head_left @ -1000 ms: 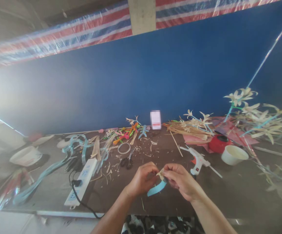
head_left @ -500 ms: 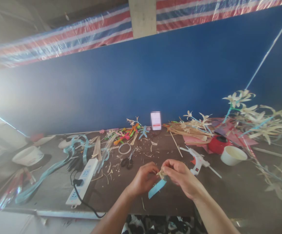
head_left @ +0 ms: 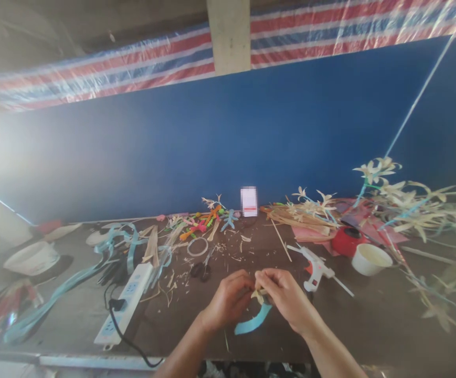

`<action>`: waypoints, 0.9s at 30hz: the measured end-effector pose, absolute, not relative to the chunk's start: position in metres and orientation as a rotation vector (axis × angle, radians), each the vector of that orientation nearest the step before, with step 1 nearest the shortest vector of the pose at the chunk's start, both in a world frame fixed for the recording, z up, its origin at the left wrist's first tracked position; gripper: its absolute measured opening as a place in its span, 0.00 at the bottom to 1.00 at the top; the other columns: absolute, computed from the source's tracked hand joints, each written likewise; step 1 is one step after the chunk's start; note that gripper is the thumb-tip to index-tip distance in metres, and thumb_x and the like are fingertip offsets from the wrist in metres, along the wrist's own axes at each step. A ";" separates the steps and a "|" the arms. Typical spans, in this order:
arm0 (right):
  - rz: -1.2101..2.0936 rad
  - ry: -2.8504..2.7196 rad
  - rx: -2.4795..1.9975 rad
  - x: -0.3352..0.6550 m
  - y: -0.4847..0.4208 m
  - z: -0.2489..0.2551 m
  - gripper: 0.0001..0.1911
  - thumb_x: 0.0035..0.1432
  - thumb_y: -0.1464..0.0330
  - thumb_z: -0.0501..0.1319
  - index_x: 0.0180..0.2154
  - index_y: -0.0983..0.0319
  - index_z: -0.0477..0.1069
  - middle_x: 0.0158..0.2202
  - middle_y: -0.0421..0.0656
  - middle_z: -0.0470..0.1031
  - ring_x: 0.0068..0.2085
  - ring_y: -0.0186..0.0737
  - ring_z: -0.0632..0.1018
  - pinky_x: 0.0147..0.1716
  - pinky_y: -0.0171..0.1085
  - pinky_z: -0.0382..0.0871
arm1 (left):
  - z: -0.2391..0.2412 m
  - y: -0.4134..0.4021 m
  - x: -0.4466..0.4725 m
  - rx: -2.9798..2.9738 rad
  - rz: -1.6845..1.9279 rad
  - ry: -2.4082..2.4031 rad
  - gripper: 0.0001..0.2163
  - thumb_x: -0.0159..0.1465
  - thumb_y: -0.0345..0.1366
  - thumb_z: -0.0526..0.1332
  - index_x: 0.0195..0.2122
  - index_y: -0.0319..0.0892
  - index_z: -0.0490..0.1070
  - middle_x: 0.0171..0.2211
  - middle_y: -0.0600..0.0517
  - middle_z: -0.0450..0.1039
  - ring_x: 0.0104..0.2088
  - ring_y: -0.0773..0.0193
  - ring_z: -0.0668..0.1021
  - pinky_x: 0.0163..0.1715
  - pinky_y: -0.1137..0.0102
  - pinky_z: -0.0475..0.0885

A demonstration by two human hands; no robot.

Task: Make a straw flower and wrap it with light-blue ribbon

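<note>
My left hand [head_left: 232,296] and my right hand [head_left: 280,294] meet above the front of the table, fingers pinched together. Between them is a small cream-coloured flower [head_left: 257,296] of strip-like petals, partly hidden by the fingers. A light blue ribbon strip [head_left: 252,323] hangs curved below the right hand and runs up to the flower; where it joins is covered. To the left lie black-handled scissors [head_left: 202,269], apart from the hands. On the right a white glue gun [head_left: 316,269] rests on its side with a glue stick poking out.
A white power strip [head_left: 125,304] with a black plug lies left, near long blue ribbon [head_left: 60,294]. A tape ring [head_left: 198,247] sits behind the scissors. At right stand a cream cup [head_left: 371,260], a red container [head_left: 346,240] and finished-looking flower stems [head_left: 412,210]. A blue panel [head_left: 165,152] rises behind.
The blue strip has swung lower and now curves. The flower shows more below my fingers, and my right fingertips have shifted closer to the left ones. The view has tilted slightly up.
</note>
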State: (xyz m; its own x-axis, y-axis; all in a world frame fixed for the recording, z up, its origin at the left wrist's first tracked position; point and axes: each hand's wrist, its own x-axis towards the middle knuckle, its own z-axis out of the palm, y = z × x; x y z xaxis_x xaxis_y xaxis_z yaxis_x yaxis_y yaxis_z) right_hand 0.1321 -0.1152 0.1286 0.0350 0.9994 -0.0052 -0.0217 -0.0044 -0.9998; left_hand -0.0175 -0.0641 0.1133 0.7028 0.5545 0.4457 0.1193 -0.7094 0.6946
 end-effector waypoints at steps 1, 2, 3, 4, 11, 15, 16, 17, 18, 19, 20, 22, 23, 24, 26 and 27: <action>1.196 -1.188 -1.216 0.133 -0.116 0.130 0.18 0.53 0.58 0.53 0.19 0.64 0.62 0.15 0.33 0.51 0.18 0.26 0.53 0.18 0.30 0.45 | 0.112 -0.064 -0.018 2.259 0.873 0.523 0.03 0.58 0.29 0.53 0.31 0.38 0.65 0.28 0.49 0.65 0.31 0.66 0.68 0.31 0.73 0.63; 1.192 -1.214 -1.219 0.135 -0.116 0.131 0.18 0.53 0.58 0.54 0.19 0.64 0.62 0.16 0.33 0.51 0.19 0.27 0.53 0.18 0.30 0.45 | 0.111 -0.064 -0.018 2.257 0.877 0.538 0.03 0.58 0.29 0.53 0.31 0.38 0.65 0.28 0.49 0.65 0.30 0.66 0.68 0.31 0.73 0.63; 1.184 -1.237 -1.224 0.136 -0.117 0.132 0.18 0.52 0.58 0.55 0.20 0.64 0.62 0.16 0.33 0.51 0.19 0.27 0.53 0.18 0.30 0.45 | 0.110 -0.063 -0.018 2.255 0.881 0.551 0.03 0.58 0.29 0.53 0.31 0.38 0.65 0.28 0.49 0.65 0.30 0.66 0.68 0.30 0.73 0.63; 1.172 -1.252 -1.230 0.137 -0.117 0.132 0.17 0.51 0.58 0.56 0.20 0.64 0.62 0.16 0.34 0.52 0.20 0.27 0.54 0.19 0.30 0.46 | 0.110 -0.063 -0.018 2.255 0.881 0.559 0.03 0.57 0.29 0.54 0.31 0.38 0.66 0.28 0.49 0.65 0.30 0.66 0.68 0.30 0.73 0.63; 1.146 -1.172 -1.240 0.136 -0.106 0.122 0.20 0.50 0.57 0.56 0.17 0.63 0.59 0.15 0.33 0.52 0.19 0.27 0.54 0.18 0.30 0.46 | 0.112 -0.062 -0.014 2.273 0.870 0.543 0.04 0.57 0.29 0.53 0.32 0.38 0.66 0.30 0.49 0.66 0.31 0.66 0.69 0.32 0.72 0.64; 1.260 -0.949 -1.202 0.138 -0.090 0.119 0.23 0.49 0.52 0.54 0.17 0.64 0.60 0.14 0.33 0.52 0.16 0.25 0.54 0.15 0.29 0.43 | 0.105 -0.047 -0.005 2.235 0.957 0.591 0.04 0.58 0.31 0.53 0.30 0.38 0.66 0.28 0.50 0.66 0.30 0.67 0.69 0.31 0.72 0.64; 1.279 -0.891 -1.169 0.140 -0.087 0.119 0.23 0.49 0.51 0.53 0.19 0.64 0.62 0.14 0.33 0.53 0.15 0.25 0.53 0.14 0.29 0.42 | 0.103 -0.041 -0.002 2.208 1.006 0.639 0.04 0.58 0.32 0.54 0.29 0.38 0.66 0.27 0.51 0.66 0.29 0.67 0.68 0.30 0.73 0.64; 1.285 -0.841 -1.125 0.141 -0.084 0.119 0.22 0.50 0.51 0.53 0.22 0.65 0.64 0.15 0.33 0.54 0.15 0.24 0.52 0.14 0.29 0.41 | 0.101 -0.036 0.000 2.177 1.057 0.689 0.04 0.58 0.32 0.54 0.28 0.38 0.66 0.26 0.51 0.66 0.28 0.68 0.68 0.29 0.73 0.64; 1.282 -0.807 -1.081 0.143 -0.083 0.120 0.21 0.50 0.52 0.53 0.24 0.64 0.65 0.16 0.33 0.54 0.15 0.23 0.51 0.14 0.29 0.40 | 0.100 -0.030 0.001 2.148 1.100 0.740 0.05 0.58 0.33 0.54 0.28 0.38 0.66 0.26 0.51 0.66 0.28 0.68 0.68 0.29 0.73 0.63; 1.270 -0.789 -1.049 0.144 -0.082 0.121 0.19 0.50 0.53 0.54 0.26 0.64 0.65 0.17 0.33 0.54 0.15 0.23 0.50 0.14 0.28 0.40 | 0.099 -0.026 0.002 2.126 1.133 0.780 0.04 0.58 0.33 0.55 0.28 0.38 0.66 0.26 0.51 0.66 0.28 0.68 0.68 0.29 0.73 0.63; 1.258 -0.788 -1.036 0.145 -0.081 0.121 0.18 0.49 0.54 0.56 0.27 0.63 0.65 0.17 0.32 0.54 0.15 0.23 0.50 0.14 0.28 0.40 | 0.098 -0.022 0.003 2.116 1.156 0.806 0.04 0.57 0.33 0.55 0.28 0.39 0.66 0.26 0.51 0.66 0.28 0.68 0.68 0.29 0.73 0.63; 1.242 -0.830 -1.071 0.144 -0.081 0.122 0.16 0.47 0.55 0.59 0.26 0.63 0.65 0.16 0.31 0.52 0.15 0.23 0.50 0.13 0.28 0.40 | 0.098 -0.018 0.004 2.120 1.183 0.815 0.04 0.57 0.33 0.56 0.29 0.39 0.67 0.27 0.51 0.67 0.29 0.67 0.68 0.30 0.72 0.64; 1.229 -0.864 -1.106 0.144 -0.081 0.122 0.16 0.46 0.56 0.60 0.25 0.64 0.65 0.15 0.31 0.52 0.15 0.23 0.50 0.13 0.28 0.40 | 0.098 -0.017 0.005 2.130 1.190 0.804 0.04 0.57 0.33 0.56 0.29 0.39 0.67 0.27 0.51 0.67 0.29 0.67 0.68 0.31 0.71 0.64; 1.210 -0.899 -1.141 0.143 -0.080 0.121 0.16 0.45 0.56 0.61 0.23 0.64 0.65 0.15 0.31 0.52 0.15 0.23 0.50 0.13 0.28 0.40 | 0.099 -0.016 0.005 2.139 1.195 0.790 0.04 0.57 0.34 0.56 0.29 0.39 0.68 0.27 0.51 0.67 0.30 0.66 0.69 0.32 0.71 0.64; 1.167 -0.956 -1.198 0.141 -0.077 0.120 0.17 0.44 0.56 0.61 0.22 0.65 0.67 0.14 0.32 0.53 0.15 0.23 0.52 0.13 0.29 0.41 | 0.099 -0.016 0.007 2.143 1.203 0.772 0.04 0.57 0.34 0.56 0.29 0.39 0.68 0.27 0.51 0.68 0.30 0.66 0.69 0.32 0.70 0.64; 1.149 -0.975 -1.217 0.141 -0.075 0.120 0.16 0.44 0.57 0.61 0.22 0.65 0.68 0.14 0.33 0.53 0.15 0.23 0.52 0.13 0.29 0.41 | 0.098 -0.016 0.008 2.135 1.207 0.774 0.04 0.57 0.34 0.56 0.29 0.39 0.68 0.27 0.51 0.68 0.31 0.65 0.69 0.32 0.70 0.64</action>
